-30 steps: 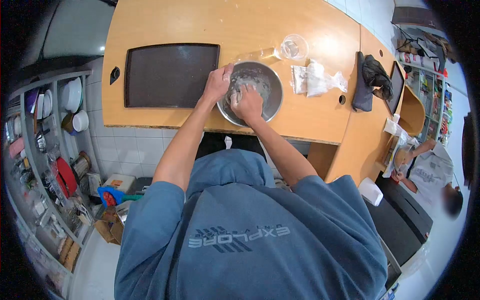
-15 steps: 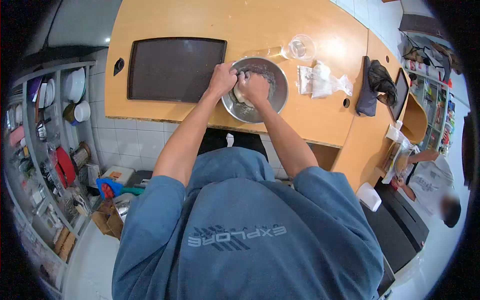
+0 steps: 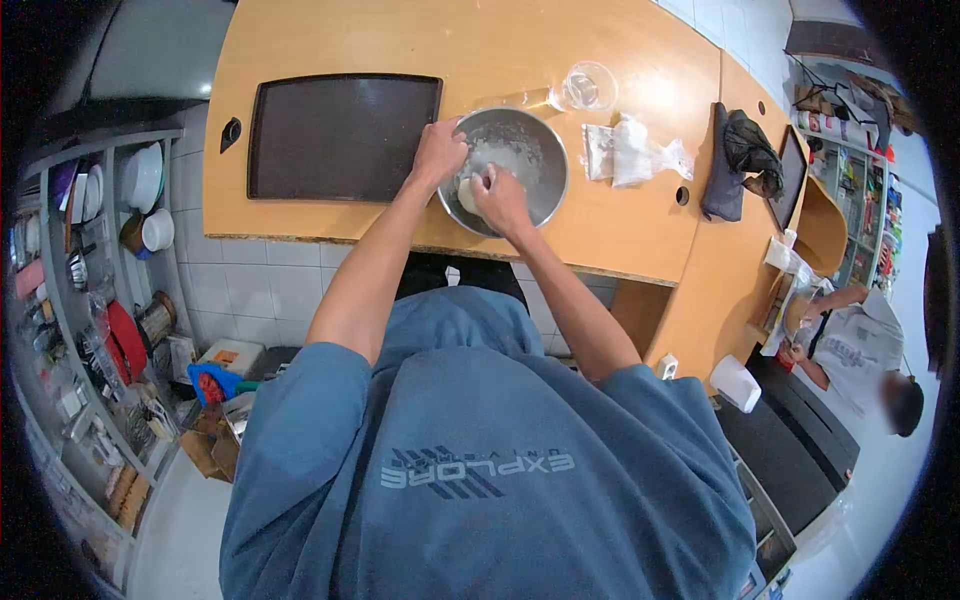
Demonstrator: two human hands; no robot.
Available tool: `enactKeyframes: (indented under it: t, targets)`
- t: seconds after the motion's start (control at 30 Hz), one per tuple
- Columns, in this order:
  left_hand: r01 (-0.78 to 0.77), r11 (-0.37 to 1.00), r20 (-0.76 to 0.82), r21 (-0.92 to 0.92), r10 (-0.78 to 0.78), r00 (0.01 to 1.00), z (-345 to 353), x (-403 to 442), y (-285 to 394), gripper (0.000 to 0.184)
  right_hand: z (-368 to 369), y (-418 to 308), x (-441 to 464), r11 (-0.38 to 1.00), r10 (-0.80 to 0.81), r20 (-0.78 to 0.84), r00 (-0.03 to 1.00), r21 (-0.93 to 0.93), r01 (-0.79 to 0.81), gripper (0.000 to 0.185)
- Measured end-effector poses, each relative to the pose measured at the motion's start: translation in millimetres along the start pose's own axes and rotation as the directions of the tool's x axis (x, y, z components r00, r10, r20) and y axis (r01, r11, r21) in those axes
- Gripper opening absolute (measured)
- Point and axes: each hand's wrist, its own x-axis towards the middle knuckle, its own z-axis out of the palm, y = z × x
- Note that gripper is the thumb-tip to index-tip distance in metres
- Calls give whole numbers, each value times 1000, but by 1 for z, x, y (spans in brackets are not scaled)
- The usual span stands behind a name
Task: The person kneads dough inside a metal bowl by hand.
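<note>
A steel mixing bowl (image 3: pixel 556 178) stands near the front edge of the wooden table, its inside dusted with pale flour. My left hand (image 3: pixel 441 152) is closed on the bowl's left rim. Inside the bowl, my right hand (image 3: pixel 502 202) has its fingers curled against a lump of pale dough (image 3: pixel 467 195) by the lower left wall. Part of the dough is hidden behind that hand. Loose flour (image 3: pixel 510 155) lies on the bowl's bottom, beyond my fingers.
Left of the bowl lies a dark baking tray (image 3: pixel 345 138). A clear plastic cup (image 3: pixel 590 87) and white bags of powder (image 3: pixel 635 152) are to the right, with a black bag (image 3: pixel 752 155) farther off. Another person (image 3: pixel 858 335) works at the far right.
My right hand has drawn back toward me and lower in the bowl, showing more flour. The left hand stays at the rim. The whole view has shifted slightly.
</note>
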Motion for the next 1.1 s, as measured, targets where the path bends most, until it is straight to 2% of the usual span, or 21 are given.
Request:
enactKeyframes:
  t: [0.03,0.13,0.23,0.33,0.43,0.53,0.57,0.67,0.87,0.97,1.07,1.1]
  targets:
    - [6,1000,-6,3,-6,1000,0,0,2,34,3,-4,-2,999,35,29,999,-25,-35,47]
    - [-2,995,-13,95,3,1000,1,0,-1,31,5,-25,-6,975,180,-25,983,-131,-182,50]
    - [15,997,-5,70,-15,1000,2,0,-1,30,16,-26,-6,967,42,-174,984,-240,-83,47]
    - [-19,1000,-14,-1,19,1000,2,0,0,33,18,-24,1,964,-8,-172,985,-263,-38,46]
    - [-31,999,-7,-28,31,1000,2,2,-1,31,17,-23,11,979,-37,-223,974,-204,-10,44]
    - [-25,998,65,54,22,998,-2,5,-2,29,8,-21,33,947,72,-16,997,-313,-73,47]
    - [-21,998,66,63,16,998,-4,5,-1,29,14,-14,41,945,56,-25,998,-321,-61,51]
    - [-23,996,71,86,17,997,-4,9,0,30,12,-18,52,943,162,-44,986,-286,-168,53]
    - [-11,996,36,84,8,999,-7,4,10,30,0,-15,50,960,212,-28,977,-181,-213,64]
    - [-15,997,26,70,13,1000,0,2,3,31,-2,14,70,970,243,173,955,-17,-244,67]
    - [-44,995,16,95,43,999,4,4,-2,32,-22,29,61,977,92,325,941,154,-149,63]
    - [-54,992,29,114,51,998,1,2,0,33,-32,22,53,985,75,282,956,131,-116,58]
